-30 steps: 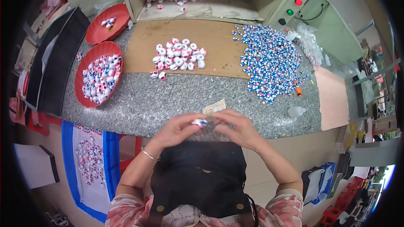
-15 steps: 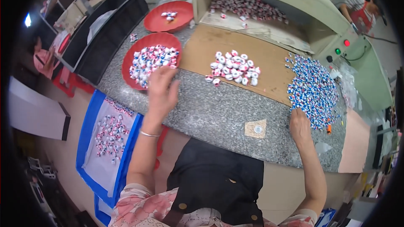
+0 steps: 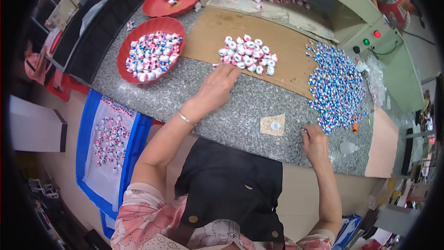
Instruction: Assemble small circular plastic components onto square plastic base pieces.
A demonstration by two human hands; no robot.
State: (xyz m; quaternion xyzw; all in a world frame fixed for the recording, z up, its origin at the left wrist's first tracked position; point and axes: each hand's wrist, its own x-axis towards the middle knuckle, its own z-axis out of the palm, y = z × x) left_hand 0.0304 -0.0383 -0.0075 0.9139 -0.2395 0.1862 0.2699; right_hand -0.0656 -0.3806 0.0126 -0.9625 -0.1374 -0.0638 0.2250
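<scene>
At the near edge of a pile of white-and-pink hollow pieces (image 3: 249,54), my left hand (image 3: 215,88) lies with its fingers drawn together. Its fingertips meet the nearest pieces; what they hold, if anything, is hidden. My right hand (image 3: 316,143) pinches a small blue-and-white piece (image 3: 303,130) between thumb and fingertips, just above the grey speckled worktop (image 3: 226,120). Beyond it spreads a heap of small blue, white and red pieces (image 3: 335,85). Between my hands lies a tan pad (image 3: 272,125) with a round, pale centre.
A red bowl (image 3: 121,58) of finished-looking pieces stands left, a second red bowl (image 3: 150,7) behind it. Further left are a black crate (image 3: 99,32) and a blue-rimmed tray (image 3: 132,146). An open-fronted cabinet (image 3: 319,18) holds more pieces. Another person (image 3: 393,7) is at far right.
My left hand has moved right, from the red bowl to the white-and-pink pile. My right hand has drawn back from the blue heap toward the pad, and the whole view has shifted slightly.
</scene>
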